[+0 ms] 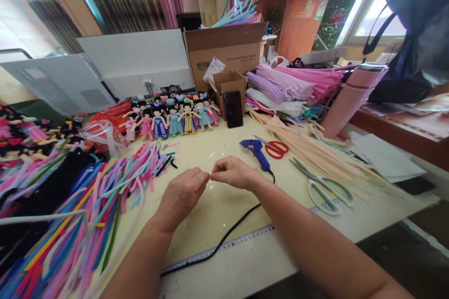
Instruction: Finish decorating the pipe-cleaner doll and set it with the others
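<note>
My left hand [185,192] and my right hand [232,173] meet fingertip to fingertip above the middle of the table. Both are closed in a pinch. Whatever sits between the fingertips is too small to make out, with only a tiny tan bit showing. Just right of my right hand lies a blue hot glue gun [257,151], its black cord [234,228] running under my right forearm. Beside it rest red-handled scissors [275,148]. Farther right are scissors with pale green handles [321,187].
Colourful pipe cleaners [101,215] spread over the left side; beige ones [305,147] lie right. Small dolls [173,119] stand in rows at the back, near a black phone [233,109] and a cardboard box [228,49]. A pink bottle [352,98] stands right; a measuring tape [242,239] runs along the front.
</note>
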`<state>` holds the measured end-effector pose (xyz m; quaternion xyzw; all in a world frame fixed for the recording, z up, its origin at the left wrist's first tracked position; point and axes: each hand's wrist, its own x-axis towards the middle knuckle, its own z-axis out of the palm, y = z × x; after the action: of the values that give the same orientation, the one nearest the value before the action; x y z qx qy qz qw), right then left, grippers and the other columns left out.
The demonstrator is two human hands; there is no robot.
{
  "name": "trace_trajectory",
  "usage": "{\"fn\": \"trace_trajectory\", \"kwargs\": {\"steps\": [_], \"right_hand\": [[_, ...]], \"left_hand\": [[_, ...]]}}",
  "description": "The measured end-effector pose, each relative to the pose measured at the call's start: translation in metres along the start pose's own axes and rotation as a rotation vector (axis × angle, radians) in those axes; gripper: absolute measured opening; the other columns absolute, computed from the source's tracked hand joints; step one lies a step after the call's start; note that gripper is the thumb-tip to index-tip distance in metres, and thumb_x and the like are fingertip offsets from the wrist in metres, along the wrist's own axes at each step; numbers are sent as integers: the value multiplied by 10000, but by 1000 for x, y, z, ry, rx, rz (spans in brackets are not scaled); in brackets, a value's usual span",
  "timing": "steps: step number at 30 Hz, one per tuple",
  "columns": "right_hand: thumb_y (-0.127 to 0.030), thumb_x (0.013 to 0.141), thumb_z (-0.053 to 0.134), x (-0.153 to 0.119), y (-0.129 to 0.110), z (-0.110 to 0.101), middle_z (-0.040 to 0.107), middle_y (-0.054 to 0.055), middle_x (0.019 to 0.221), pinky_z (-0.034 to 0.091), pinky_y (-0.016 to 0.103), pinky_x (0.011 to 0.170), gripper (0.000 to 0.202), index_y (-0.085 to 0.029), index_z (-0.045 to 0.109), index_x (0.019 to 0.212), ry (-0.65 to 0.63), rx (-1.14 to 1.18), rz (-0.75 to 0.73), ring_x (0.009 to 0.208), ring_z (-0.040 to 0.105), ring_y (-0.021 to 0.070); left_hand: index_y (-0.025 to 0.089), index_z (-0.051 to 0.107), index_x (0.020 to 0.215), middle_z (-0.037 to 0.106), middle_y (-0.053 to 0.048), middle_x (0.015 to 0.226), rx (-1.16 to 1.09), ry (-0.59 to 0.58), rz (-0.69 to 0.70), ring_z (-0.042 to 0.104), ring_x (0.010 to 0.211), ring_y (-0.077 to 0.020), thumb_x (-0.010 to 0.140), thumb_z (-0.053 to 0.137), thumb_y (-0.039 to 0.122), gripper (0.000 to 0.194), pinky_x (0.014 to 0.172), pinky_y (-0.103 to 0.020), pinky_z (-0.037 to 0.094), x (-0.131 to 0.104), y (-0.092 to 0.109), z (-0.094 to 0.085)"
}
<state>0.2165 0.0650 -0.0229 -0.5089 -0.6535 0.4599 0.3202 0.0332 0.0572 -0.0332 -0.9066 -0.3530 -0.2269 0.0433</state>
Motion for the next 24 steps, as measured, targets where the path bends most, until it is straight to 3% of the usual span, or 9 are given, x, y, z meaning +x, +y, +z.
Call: {"fn": "trace_trajectory", "kwargs": {"steps": [5, 11, 24], "right_hand": [[-143, 703, 624, 0, 2, 1, 525, -54, 538, 328, 209, 543, 97, -134, 636, 607, 23, -73, -22, 561, 445, 77], [-101, 687, 590, -1, 0, 0, 518, -58, 528, 328, 206, 540, 102, -138, 644, 609, 40, -98, -35, 558, 450, 79], [-147, 682, 617, 1, 2, 4, 502, -67, 519, 314, 204, 522, 72, -135, 629, 612, 17, 49, 15, 532, 424, 68]], "left_hand": [[179, 611, 791, 599, -35, 763, 6, -49, -29, 575, 726, -164, 947, 401, 236, 268, 646, -271, 424, 1, 1, -2], [171, 630, 949, 623, -44, 841, -87, 9, -64, 602, 769, -164, 952, 422, 304, 247, 681, -271, 449, 0, -2, 1], [179, 611, 784, 618, -32, 764, 36, 29, -10, 566, 707, -163, 945, 415, 249, 263, 643, -294, 385, 2, 1, -5]]}}
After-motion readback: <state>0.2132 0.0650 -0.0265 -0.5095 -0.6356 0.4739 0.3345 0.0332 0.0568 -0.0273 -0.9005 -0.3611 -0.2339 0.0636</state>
